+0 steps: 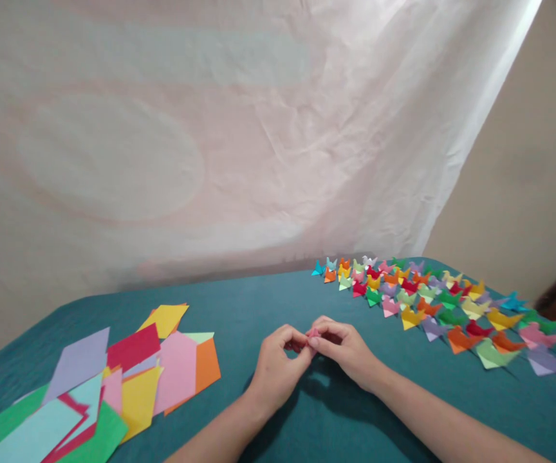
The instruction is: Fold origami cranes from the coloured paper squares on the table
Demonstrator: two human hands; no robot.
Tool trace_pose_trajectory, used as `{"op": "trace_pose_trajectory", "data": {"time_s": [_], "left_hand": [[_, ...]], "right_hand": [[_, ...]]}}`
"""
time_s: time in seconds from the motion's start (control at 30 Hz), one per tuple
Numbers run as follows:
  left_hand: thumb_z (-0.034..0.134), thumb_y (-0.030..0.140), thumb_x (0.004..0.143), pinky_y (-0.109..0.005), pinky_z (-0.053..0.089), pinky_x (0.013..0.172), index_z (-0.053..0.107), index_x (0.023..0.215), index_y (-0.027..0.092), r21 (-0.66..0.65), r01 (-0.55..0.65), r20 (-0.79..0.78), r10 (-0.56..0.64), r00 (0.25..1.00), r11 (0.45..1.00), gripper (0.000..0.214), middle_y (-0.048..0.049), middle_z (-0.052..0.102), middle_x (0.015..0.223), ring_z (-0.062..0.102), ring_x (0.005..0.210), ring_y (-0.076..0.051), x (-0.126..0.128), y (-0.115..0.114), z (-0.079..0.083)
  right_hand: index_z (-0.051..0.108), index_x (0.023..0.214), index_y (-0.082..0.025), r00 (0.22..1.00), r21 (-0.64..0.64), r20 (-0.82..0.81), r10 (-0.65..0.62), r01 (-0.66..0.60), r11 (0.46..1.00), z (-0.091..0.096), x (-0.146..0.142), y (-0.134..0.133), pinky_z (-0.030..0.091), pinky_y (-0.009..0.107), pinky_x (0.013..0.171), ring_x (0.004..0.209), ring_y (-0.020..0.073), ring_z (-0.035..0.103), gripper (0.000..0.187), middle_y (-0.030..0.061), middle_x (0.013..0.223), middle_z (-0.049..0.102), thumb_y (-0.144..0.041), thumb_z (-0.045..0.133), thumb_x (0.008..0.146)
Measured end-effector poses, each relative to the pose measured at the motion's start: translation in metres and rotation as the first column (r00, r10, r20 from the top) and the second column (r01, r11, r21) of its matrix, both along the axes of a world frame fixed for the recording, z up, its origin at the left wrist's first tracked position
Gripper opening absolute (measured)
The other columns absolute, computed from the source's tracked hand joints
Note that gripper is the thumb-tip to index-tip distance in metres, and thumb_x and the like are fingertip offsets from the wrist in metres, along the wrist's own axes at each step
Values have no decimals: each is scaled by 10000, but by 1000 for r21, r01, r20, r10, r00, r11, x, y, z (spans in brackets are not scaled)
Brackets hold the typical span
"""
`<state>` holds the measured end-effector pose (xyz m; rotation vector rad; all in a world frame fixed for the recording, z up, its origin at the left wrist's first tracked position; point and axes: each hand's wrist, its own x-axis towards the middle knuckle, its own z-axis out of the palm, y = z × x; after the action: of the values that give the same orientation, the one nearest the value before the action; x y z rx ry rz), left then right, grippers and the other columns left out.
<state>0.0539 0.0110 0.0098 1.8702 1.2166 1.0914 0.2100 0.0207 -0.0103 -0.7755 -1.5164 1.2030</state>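
A small folded piece of pink paper [313, 333] is pinched between my two hands, above the middle of the table. My left hand [282, 361] is closed, its thumb and forefinger gripping the paper from the left. From the right, my right hand [343, 347] pinches the same piece with thumb and fingers. Most of the folded paper is hidden behind the fingertips, so its full shape does not show.
Loose sheets of coloured paper [177, 370] overlap at the left of the teal-covered table [253, 296]. Several rows of folded paper birds [412, 317] stand at the right. A pale hanging cloth [239, 141] closes off the far side.
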Motion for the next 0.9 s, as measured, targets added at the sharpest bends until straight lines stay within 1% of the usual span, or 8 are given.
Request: {"op": "trace_pose_trajectory", "data": {"time_s": [0.13, 0.3, 0.43, 0.53, 0.7, 0.77, 0.9], "left_hand": [[577, 196, 756, -226, 419, 627, 599, 658, 157, 75, -22, -30, 25, 999, 997, 108, -3, 591, 667, 546, 642, -125, -1, -2, -8], [541, 129, 744, -232, 395, 633, 551, 657, 169, 194, -23, -89, 41, 995, 981, 96, 7, 551, 674, 528, 659, -125, -2, -6, -10], [548, 127, 737, -249, 392, 649, 550, 672, 179, 254, -29, -123, 62, 990, 967, 83, 0, 556, 689, 520, 680, -140, -3, -6, -10], [555, 158, 760, -257, 406, 663, 560, 679, 182, 241, -14, -104, 40, 994, 970, 84, -12, 573, 708, 529, 697, -148, -4, -5, -10], [558, 256, 831, -245, 435, 691, 640, 772, 179, 152, 86, 35, -93, 995, 985, 127, -25, 614, 748, 561, 724, -144, -5, -3, -9], [567, 273, 834, -238, 439, 693, 663, 800, 180, 129, 108, 84, -120, 989, 986, 138, -25, 626, 755, 571, 727, -141, -5, -3, -9], [601, 282, 810, -231, 430, 660, 637, 669, 170, 121, 72, 109, -85, 990, 990, 184, -12, 611, 681, 566, 675, -135, -4, -2, -10]], "right_hand": [[667, 763, -188, 996, -52, -88, 18, -23, 998, -2, 0, 0, 439, 235, 660, 725, 117, 532, 110, 2, 800, 530, -297, 684, 762], [694, 751, -194, 998, -48, -68, 12, -15, 999, -3, 0, -1, 429, 238, 678, 741, 118, 522, 94, 7, 797, 534, -288, 697, 753], [714, 767, -209, 999, -54, -52, 0, -3, 999, -3, 2, -1, 422, 251, 705, 772, 129, 519, 98, 10, 809, 536, -304, 702, 747], [727, 778, -213, 999, -69, -31, 8, -10, 998, -2, 3, -1, 424, 263, 710, 773, 138, 516, 132, 15, 797, 537, -338, 695, 750], [731, 763, -199, 999, -103, -41, 35, -39, 994, -2, 5, 0, 426, 281, 744, 785, 142, 508, 168, 22, 811, 528, -360, 685, 757], [731, 745, -193, 998, -109, -40, 46, -50, 993, -3, 5, 0, 421, 275, 753, 798, 139, 502, 166, 24, 821, 530, -351, 684, 761], [721, 706, -190, 997, -113, -61, 50, -56, 992, -3, 4, -1, 427, 268, 754, 828, 147, 505, 181, 29, 825, 544, -362, 690, 750]]}}
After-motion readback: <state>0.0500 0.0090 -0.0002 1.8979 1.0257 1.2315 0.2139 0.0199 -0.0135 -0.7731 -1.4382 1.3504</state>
